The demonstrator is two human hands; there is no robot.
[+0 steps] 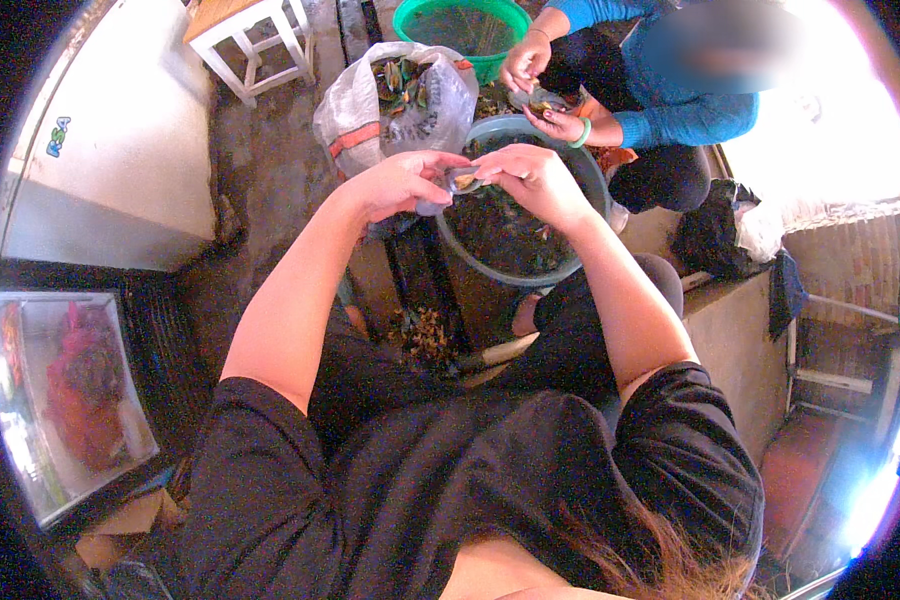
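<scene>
In front of me, over the near left rim of a wide pale-blue basin, both hands meet at a small grey, shiny piece with a yellow-orange inside, which looks like an open mussel shell. My left hand pinches its left side between thumb and fingers. From the right, my right hand grips it, fingers bent over its edge. Whether a small tool is in either hand I cannot make out. Dark shells and bits lie in the basin. Just beyond my left hand stands a white woven sack holding green-orange shells.
Across the basin a co-worker in a blue sleeve holds a dark shell in both hands. Behind the sack is a green basin. A white-legged stool and white cabinet stand left. Brownish scraps lie between my legs.
</scene>
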